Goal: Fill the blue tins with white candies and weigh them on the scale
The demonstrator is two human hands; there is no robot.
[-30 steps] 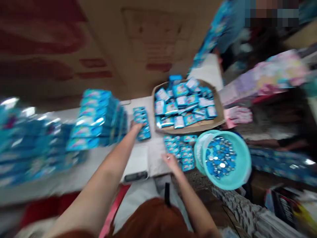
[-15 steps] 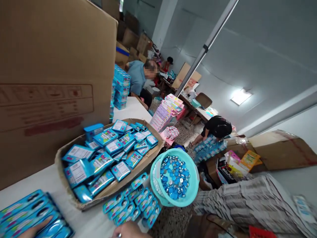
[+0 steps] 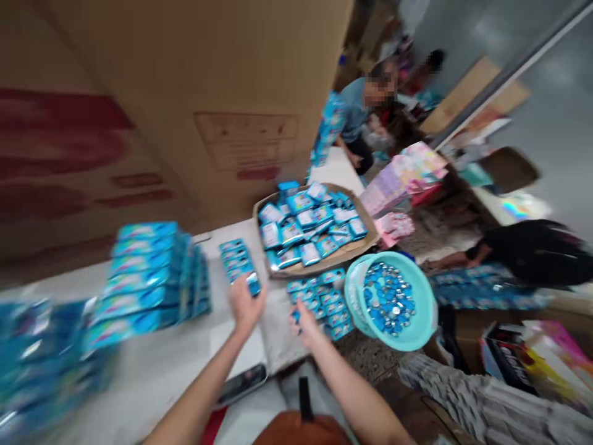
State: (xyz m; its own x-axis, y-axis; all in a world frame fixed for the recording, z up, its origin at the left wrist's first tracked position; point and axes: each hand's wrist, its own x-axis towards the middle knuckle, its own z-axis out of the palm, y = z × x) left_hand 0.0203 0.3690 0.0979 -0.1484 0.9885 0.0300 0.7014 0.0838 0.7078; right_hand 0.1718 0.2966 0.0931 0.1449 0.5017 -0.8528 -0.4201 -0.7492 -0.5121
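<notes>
My left hand (image 3: 246, 304) is closed around the near end of a short row of blue packs (image 3: 235, 256) on the white table, gripping the blue pack (image 3: 253, 283) there. My right hand (image 3: 306, 326) has its fingers closed on a small blue piece (image 3: 296, 316); blur hides its exact kind. Just beyond that hand lie rows of blue packs (image 3: 338, 314). To their right stands a turquoise basin (image 3: 426, 309) with loose blue and silver discs (image 3: 389, 300). A cut-down cardboard tray (image 3: 260, 213) full of blue packets (image 3: 306, 219) sits behind my hands.
Stacked blue packs (image 3: 143, 272) stand at the left, before a large cardboard carton (image 3: 259, 74). A phone-like dark object (image 3: 243, 383) lies near the table edge. Two people (image 3: 354, 111) (image 3: 532, 250) work beyond. Grey bundled sheets (image 3: 491, 395) are at the lower right.
The view has swung left and down, so both forearms and the left stacks now show. My left hand is at the packs' near end; my right hand has come fully into view.
</notes>
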